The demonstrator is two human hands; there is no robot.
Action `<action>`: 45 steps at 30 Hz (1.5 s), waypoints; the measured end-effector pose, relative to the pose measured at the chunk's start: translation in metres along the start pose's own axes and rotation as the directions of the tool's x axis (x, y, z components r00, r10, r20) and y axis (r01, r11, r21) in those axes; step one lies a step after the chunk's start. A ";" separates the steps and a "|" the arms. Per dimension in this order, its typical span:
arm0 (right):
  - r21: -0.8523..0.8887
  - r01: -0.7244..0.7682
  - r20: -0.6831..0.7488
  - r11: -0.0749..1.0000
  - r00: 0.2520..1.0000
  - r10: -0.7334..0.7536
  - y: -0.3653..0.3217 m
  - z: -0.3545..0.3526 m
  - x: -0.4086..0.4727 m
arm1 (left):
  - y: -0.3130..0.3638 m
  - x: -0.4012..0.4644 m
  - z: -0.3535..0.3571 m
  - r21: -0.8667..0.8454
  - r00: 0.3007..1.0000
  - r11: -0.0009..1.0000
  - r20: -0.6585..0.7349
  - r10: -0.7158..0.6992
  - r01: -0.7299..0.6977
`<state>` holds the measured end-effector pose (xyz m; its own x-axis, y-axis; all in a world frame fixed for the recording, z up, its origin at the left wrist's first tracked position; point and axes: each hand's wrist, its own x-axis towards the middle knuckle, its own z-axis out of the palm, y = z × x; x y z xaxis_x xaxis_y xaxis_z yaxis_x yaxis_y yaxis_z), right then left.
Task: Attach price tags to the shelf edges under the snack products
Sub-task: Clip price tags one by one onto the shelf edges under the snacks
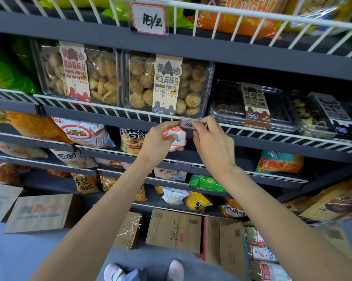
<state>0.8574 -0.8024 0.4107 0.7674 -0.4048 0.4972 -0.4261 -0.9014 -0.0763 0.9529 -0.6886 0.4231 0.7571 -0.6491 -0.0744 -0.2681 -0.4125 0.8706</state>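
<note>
Shoes (143,270) on floor below. Left hand (161,138) grips a stack of price tags (176,138), thumb on top. Right hand (209,136) pinches a tag holder (188,124) on the wire shelf edge (110,110), beneath the cookie box (167,84).

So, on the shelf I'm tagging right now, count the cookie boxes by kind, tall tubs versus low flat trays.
Tall clear tubs: 2
Low flat trays: 2
Total: 4
</note>
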 end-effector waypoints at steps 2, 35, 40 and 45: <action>-0.012 0.003 -0.001 1.000 1.000 -0.003 -0.002 -0.001 0.001 | 0.001 0.000 -0.001 -0.003 1.000 1.000 0.012 -0.001 0.001; 0.648 -0.445 0.460 0.619 0.876 0.148 0.001 0.013 -0.028 | -0.028 -0.011 0.017 0.039 0.997 0.998 0.069 0.042 -0.045; 0.635 -0.548 0.530 0.544 0.822 0.209 0.007 0.042 -0.048 | -0.059 -0.016 0.035 -0.059 0.983 0.997 0.179 -0.039 0.050; 0.549 -0.577 0.563 0.605 0.790 0.243 0.015 0.072 -0.070 | -0.088 -0.011 0.053 -0.118 0.958 0.976 0.245 -0.148 0.181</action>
<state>0.8317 -0.7988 0.3127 0.7724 -0.6252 -0.1118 -0.4371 -0.3957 -0.8077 0.9365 -0.6790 0.3212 0.6192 -0.7176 -0.3189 -0.0550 -0.4447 0.8940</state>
